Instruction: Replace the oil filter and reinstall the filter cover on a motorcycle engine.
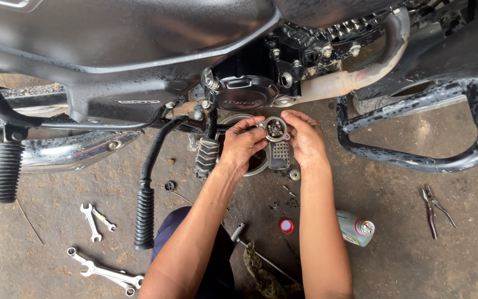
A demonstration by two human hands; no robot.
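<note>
Both my hands hold a small round metal part (275, 129) with a dark inner mechanism, just below the motorcycle's black engine cover (248, 95). My left hand (243, 145) grips its left rim with thumb and fingers. My right hand (305, 137) pinches its right edge. Directly beneath the hands sits a round metal pan (260, 166) on the ground, partly hidden. A ribbed footrest (206, 157) and a brake pedal pad (279, 155) stand beside the hands.
The rusty exhaust pipe (349, 77) and a black crash guard (416, 160) lie to the right. On the concrete floor lie spanners (96, 220), more spanners (106, 274), pliers (431, 211), a grey oil bottle (355, 228), a red cap (286, 226) and a kick lever (146, 205).
</note>
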